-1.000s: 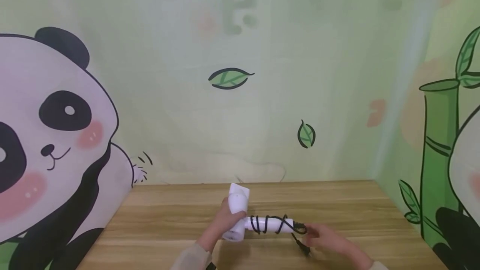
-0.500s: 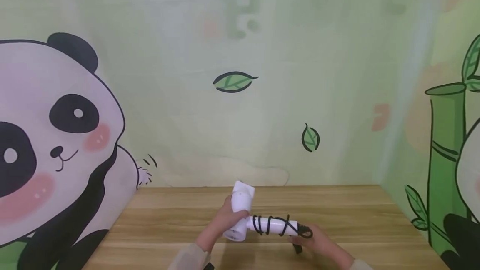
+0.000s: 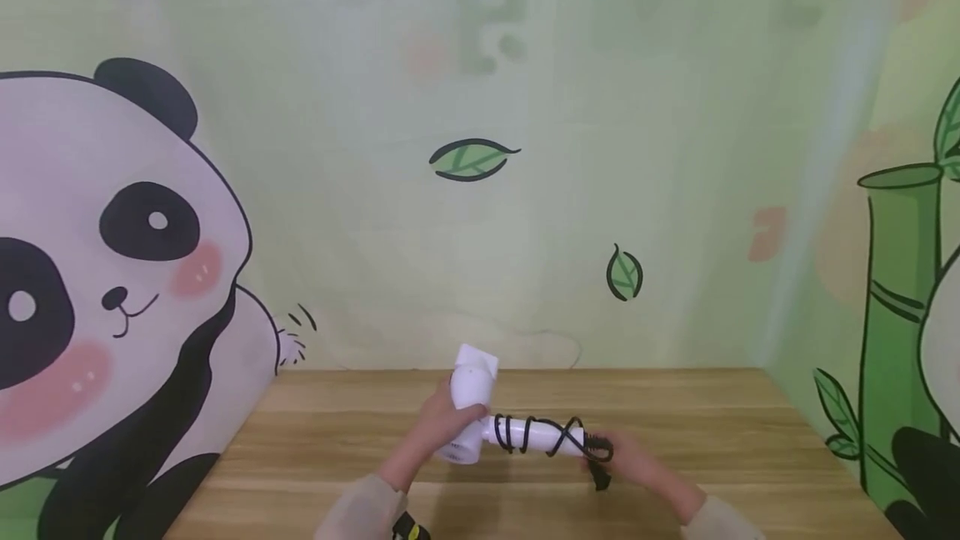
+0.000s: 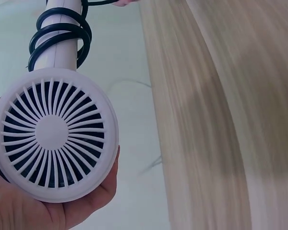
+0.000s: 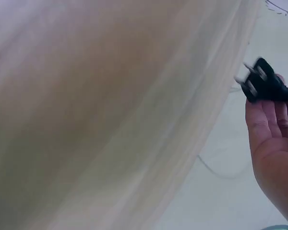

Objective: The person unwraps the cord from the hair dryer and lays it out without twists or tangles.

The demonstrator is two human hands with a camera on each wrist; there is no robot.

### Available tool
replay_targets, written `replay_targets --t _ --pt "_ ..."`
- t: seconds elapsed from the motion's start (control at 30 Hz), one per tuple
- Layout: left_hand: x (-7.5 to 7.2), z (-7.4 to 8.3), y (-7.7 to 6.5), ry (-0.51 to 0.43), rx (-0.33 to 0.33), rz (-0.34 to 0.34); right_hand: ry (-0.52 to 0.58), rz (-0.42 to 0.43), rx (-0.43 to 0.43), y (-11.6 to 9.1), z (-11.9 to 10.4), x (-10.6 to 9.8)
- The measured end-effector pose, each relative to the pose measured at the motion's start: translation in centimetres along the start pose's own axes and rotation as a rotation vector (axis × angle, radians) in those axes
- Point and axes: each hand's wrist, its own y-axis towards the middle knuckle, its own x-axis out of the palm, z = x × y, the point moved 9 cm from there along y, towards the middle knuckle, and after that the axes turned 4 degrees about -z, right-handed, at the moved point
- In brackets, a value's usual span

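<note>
My left hand (image 3: 441, 425) grips the barrel of a white hair dryer (image 3: 471, 387) in the head view, thumb across its near side. The nozzle points away and the handle runs to the right. A black power cord (image 3: 528, 435) is wound in several loops around that handle. In the left wrist view the round rear grille (image 4: 52, 132) faces the camera, with fingers curled behind it. My right hand (image 3: 633, 463) is at the handle's end, holding the black two-pin plug (image 5: 266, 84), whose pins point away from the fingers in the right wrist view.
A wood-grain table (image 3: 337, 440) lies under the hands. Behind it rises a pale green backdrop (image 3: 375, 232) printed with a panda, leaves and bamboo. A black and yellow item (image 3: 411, 528) shows at the left sleeve.
My right hand has moved in to the left and taken hold of the dangling plug. The dryer has risen slightly, still in my left hand. The head view has shifted a little.
</note>
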Motion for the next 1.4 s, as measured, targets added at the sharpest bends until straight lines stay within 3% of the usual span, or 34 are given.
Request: replay_targets --t 0.23,0.43,0.57,0.7,0.83,0.93,1.03,1.13,1.23,1.3,1.4 --pt "-1.1 0.5 0.8 0.040 0.016 0.013 -0.112 0.060 -0.017 0.9 -3.2 -4.6" --pt "-1.7 0.1 1.3 0.040 0.026 0.062 -0.172 0.096 -0.049 0.5 -9.0 -7.8" --pt "-2.2 -0.4 1.5 -0.001 -0.004 0.105 -0.187 0.097 -0.108 -1.8 -13.1 -7.3" --pt "-3.4 -0.2 1.8 -0.022 0.006 0.162 -0.147 -0.022 -0.184 -4.7 -14.8 -4.1" --pt "-4.8 0.9 2.0 0.003 0.026 0.191 -0.029 -0.192 -0.251 -6.6 -13.4 -0.4" --pt "-5.8 1.7 1.9 0.012 0.020 0.203 0.095 -0.298 -0.138 -7.0 -10.2 2.1" --pt "-6.5 2.2 1.5 0.012 0.000 0.198 0.088 -0.318 0.011 -6.6 -6.5 3.8" --pt "-6.6 2.4 1.1 0.010 -0.016 0.171 -0.004 -0.266 0.106 -5.3 -3.4 3.8" --pt "-6.1 2.2 0.9 -0.007 -0.023 0.141 -0.062 -0.175 0.163 -3.8 -1.4 1.8" --pt "-5.8 1.8 0.8 -0.018 -0.021 0.129 -0.093 -0.082 0.175 -2.9 -1.2 -0.4" --pt "-5.3 1.2 0.6 -0.016 -0.015 0.121 -0.186 0.092 0.151 -2.1 -3.0 -4.4"
